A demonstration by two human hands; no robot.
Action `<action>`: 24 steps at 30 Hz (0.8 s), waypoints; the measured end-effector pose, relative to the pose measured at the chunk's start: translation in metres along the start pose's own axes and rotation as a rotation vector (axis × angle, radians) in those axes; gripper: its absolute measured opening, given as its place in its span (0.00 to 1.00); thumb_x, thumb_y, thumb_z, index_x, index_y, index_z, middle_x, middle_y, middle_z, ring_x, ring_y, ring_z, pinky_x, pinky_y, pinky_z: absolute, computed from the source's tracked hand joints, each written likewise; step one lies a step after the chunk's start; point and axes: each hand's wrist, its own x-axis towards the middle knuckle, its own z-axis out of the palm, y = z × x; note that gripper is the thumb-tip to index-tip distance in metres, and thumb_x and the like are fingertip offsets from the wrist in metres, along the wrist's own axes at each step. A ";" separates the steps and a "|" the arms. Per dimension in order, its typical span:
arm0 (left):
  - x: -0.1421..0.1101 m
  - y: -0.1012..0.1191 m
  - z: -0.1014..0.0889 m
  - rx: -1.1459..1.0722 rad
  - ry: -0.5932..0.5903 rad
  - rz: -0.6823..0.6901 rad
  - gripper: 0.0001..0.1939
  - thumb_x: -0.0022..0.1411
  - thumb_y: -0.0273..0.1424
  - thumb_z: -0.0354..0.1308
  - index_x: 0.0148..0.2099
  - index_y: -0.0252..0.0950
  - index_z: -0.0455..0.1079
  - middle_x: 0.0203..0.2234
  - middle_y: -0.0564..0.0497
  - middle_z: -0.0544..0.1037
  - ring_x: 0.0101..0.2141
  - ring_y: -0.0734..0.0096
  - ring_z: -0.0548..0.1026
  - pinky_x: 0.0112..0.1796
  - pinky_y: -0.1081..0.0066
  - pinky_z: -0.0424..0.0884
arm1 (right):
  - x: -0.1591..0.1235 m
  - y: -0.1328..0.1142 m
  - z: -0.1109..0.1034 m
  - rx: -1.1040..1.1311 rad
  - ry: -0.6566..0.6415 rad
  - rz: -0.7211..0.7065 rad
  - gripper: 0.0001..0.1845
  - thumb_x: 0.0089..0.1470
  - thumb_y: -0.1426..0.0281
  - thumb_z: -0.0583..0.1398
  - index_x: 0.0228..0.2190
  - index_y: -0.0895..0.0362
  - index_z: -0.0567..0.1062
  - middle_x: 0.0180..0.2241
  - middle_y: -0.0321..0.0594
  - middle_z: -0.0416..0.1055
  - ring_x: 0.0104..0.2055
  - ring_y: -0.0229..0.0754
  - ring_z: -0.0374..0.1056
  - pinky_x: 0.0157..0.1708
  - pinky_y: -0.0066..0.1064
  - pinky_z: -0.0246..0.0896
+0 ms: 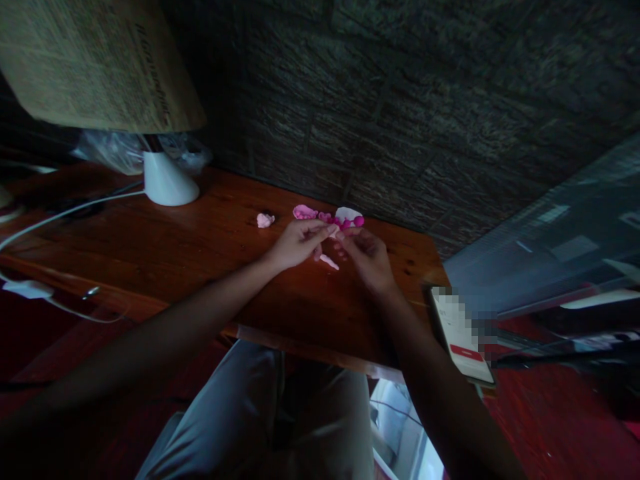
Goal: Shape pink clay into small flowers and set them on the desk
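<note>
You have both hands meeting over the bench (220,243), left hand (297,245) and right hand (371,259) nearly tip to tip, each narrowed to a thumb-and-finger pinch on a small pale pink piece (334,231) between them; your fingers cover most of it, so its own long axis can't be told. The relation to mind is below that grip: a pink strip (329,262) lies on your side of it, slanting from your left fingers toward you and to the right. Its upper end is nearer your left hand; whether they touch isn't clear. Beyond your fingertips, toward the wall (320,127), sit magenta pieces (359,221).
</note>
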 end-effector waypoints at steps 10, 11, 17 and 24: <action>-0.002 0.002 0.006 -0.114 -0.135 0.036 0.23 0.72 0.47 0.51 0.30 0.36 0.61 0.16 0.59 0.64 0.16 0.81 0.61 0.19 0.77 0.59 | -0.003 -0.001 0.005 -0.190 -0.236 -0.088 0.32 0.57 0.37 0.55 0.24 0.53 0.68 0.19 0.29 0.62 0.22 0.34 0.57 0.26 0.31 0.55; -0.002 0.002 0.006 -0.142 -0.143 0.010 0.24 0.71 0.49 0.51 0.30 0.36 0.61 0.17 0.60 0.63 0.15 0.82 0.60 0.18 0.77 0.57 | -0.004 -0.001 0.006 -0.193 -0.238 -0.093 0.32 0.58 0.37 0.54 0.23 0.53 0.67 0.18 0.29 0.60 0.21 0.34 0.56 0.26 0.31 0.55; -0.003 0.004 0.007 -0.187 -0.167 -0.071 0.29 0.70 0.54 0.49 0.27 0.37 0.61 0.15 0.59 0.61 0.15 0.82 0.59 0.17 0.76 0.53 | -0.005 0.002 0.009 -0.131 -0.206 -0.102 0.30 0.58 0.39 0.55 0.24 0.52 0.65 0.18 0.27 0.56 0.21 0.34 0.52 0.25 0.30 0.52; -0.004 0.005 0.010 -0.190 -0.189 -0.131 0.33 0.68 0.58 0.48 0.23 0.36 0.60 0.13 0.58 0.61 0.15 0.82 0.59 0.19 0.75 0.54 | -0.004 0.003 0.009 -0.120 -0.191 -0.161 0.28 0.59 0.42 0.57 0.24 0.53 0.68 0.18 0.26 0.54 0.21 0.33 0.49 0.24 0.30 0.49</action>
